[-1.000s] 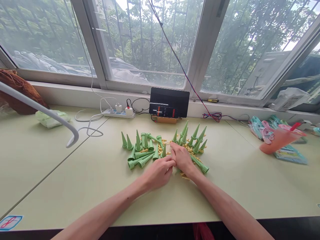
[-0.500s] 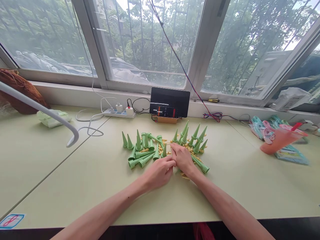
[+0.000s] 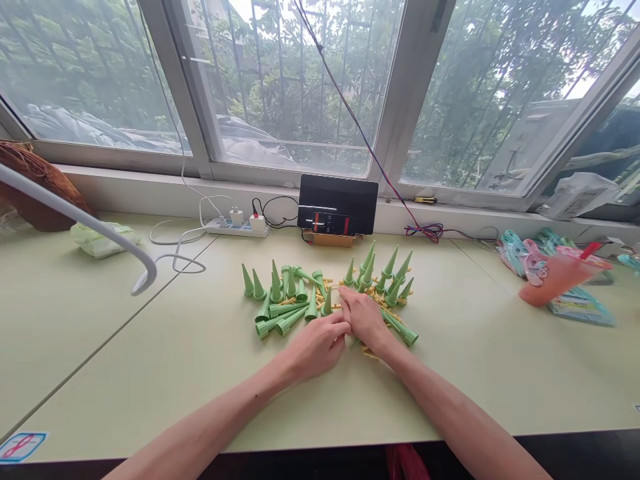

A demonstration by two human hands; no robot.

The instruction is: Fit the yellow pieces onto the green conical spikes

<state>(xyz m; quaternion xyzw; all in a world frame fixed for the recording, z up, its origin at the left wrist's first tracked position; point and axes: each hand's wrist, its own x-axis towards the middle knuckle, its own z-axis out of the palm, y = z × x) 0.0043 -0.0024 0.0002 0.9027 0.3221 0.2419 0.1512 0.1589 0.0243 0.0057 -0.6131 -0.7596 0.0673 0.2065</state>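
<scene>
My left hand [image 3: 315, 343] rests on the table with its fingers curled in, the fingertips touching my right hand [image 3: 365, 320]. The right hand lies palm down, fingers bent together and the index finger reaching forward. Whatever either hand holds, if anything, is hidden under the fingers. Just beyond the left hand, a green ribbed-collar plastic cone [image 3: 327, 303] stands upright. Several similar green cones [image 3: 291, 321] lie or stand to the left. Another group of upright green cones [image 3: 389, 267] is behind the right hand, among small yellow plastic pieces [image 3: 370, 353].
A phone [image 3: 333, 223] showing a timer leans against a black tablet [image 3: 367, 200] at the back. To its left is a power strip [image 3: 220, 230] with cables. A cup of orange drink [image 3: 553, 280] stands right, near packaged items. A white curved bar [image 3: 100, 223] crosses the left side.
Both hands and the cones keep their places. Only the camera view shifts slightly.
</scene>
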